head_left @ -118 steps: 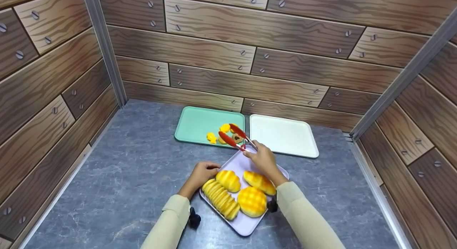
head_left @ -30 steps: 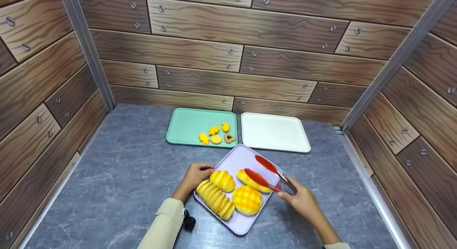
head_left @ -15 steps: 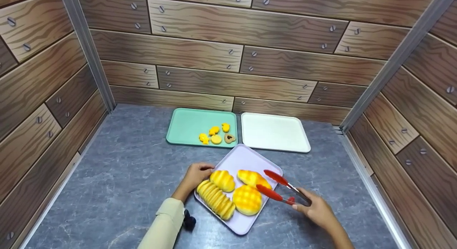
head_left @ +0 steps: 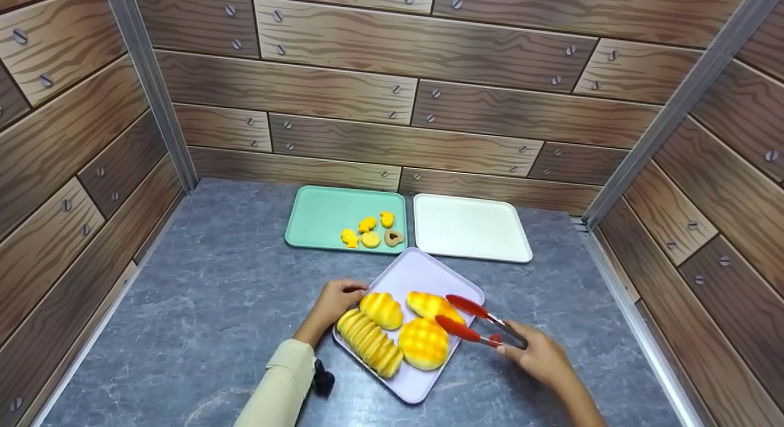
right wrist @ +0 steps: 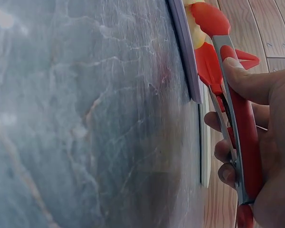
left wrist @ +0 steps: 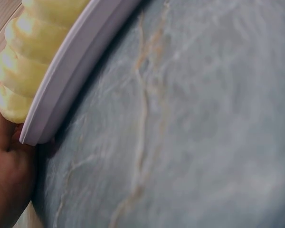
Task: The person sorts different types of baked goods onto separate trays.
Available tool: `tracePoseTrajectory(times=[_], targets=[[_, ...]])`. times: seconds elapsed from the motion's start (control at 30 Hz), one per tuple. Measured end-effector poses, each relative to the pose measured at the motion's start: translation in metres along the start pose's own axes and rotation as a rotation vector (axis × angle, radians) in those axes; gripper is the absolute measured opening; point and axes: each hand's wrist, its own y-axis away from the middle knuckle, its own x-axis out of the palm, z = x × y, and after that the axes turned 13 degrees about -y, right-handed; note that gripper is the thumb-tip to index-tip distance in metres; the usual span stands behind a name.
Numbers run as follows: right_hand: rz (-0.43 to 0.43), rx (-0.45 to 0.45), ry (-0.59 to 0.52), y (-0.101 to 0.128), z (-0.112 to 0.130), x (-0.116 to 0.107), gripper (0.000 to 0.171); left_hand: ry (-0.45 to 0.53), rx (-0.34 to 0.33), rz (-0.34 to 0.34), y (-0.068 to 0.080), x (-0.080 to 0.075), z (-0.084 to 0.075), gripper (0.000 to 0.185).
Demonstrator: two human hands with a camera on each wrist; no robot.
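My right hand [head_left: 542, 356] holds a pair of red-tipped tongs [right wrist: 244, 137], thumb on one arm and fingers curled round the other. The tongs' spread tips are at the right end of a long toy bread roll [head_left: 429, 304], one tip overlapping it in the head view. The roll lies on a lilac tray [head_left: 416, 264] with a round checkered bun [head_left: 424, 343], a ridged toy bread [head_left: 381, 310] and a sliced loaf [head_left: 369, 342]. My left hand [head_left: 335, 301] grips the tray's left edge beside the ridged bread; its fingertips are partly hidden by the rim.
Behind stands a green tray [head_left: 324, 212] with several small pieces, including yellow fish shapes [head_left: 350, 237] and a brown heart-shaped ring [head_left: 393, 237]. A white tray [head_left: 471, 226] is to its right. Wood-patterned walls [head_left: 343, 127] enclose the grey tabletop [head_left: 245, 261] at the back and sides.
The tongs have come from over the green tray back to the lilac tray's right side, most recently shifting slightly left toward the long roll. My left hand stays at the tray edge.
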Motion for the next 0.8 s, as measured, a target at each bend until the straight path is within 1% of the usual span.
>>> tracePoseTrajectory(times=[0.13,0.37,0.43,0.5,0.67,0.8], targets=[[-0.004,-0.032,0.016,-0.002,0.002,0.002,0.064,0.002,-0.003,0.003,0.0,0.0,0.001,0.019],[-0.009,-0.053,0.037,-0.001,0.005,0.005,0.061,0.021,-0.046,0.02,0.001,-0.001,0.0,0.02],[-0.02,-0.069,0.048,0.0,0.005,0.006,0.06,0.025,-0.042,0.022,0.001,-0.001,0.0,0.02],[-0.037,-0.09,0.062,0.002,0.004,0.007,0.059,0.027,-0.043,0.022,0.001,-0.001,0.0,0.02],[-0.101,-0.16,0.088,0.006,0.001,0.011,0.056,0.014,-0.018,0.015,0.002,-0.001,0.0,0.02],[-0.147,-0.184,0.063,0.008,-0.002,0.013,0.055,0.011,-0.01,0.018,0.002,-0.001,0.0,0.02]])
